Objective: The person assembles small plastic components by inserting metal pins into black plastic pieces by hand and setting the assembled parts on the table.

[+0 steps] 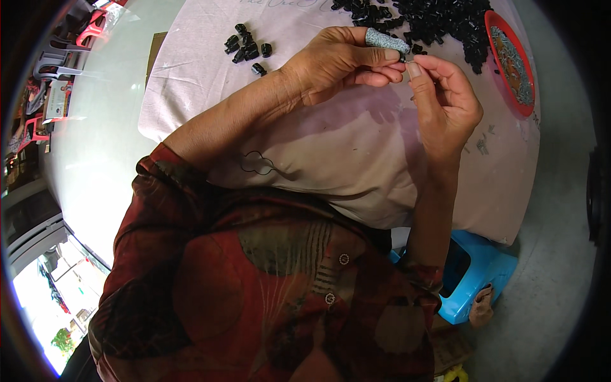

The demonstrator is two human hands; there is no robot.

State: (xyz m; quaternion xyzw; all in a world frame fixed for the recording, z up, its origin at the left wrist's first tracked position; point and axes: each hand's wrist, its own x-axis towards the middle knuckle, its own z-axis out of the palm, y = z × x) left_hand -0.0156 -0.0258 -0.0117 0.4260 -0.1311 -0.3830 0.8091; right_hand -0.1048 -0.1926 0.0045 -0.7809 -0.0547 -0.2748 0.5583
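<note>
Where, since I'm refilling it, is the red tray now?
In the head view, the red tray is at upper right, between the big pile of black parts and the right edge of the table.

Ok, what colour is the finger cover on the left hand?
Speckled light grey: the finger cover shows best in the head view.

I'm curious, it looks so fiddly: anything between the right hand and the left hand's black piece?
Nothing visible blocks the way: the right hand is close beside the black piece in the left hand.
</note>
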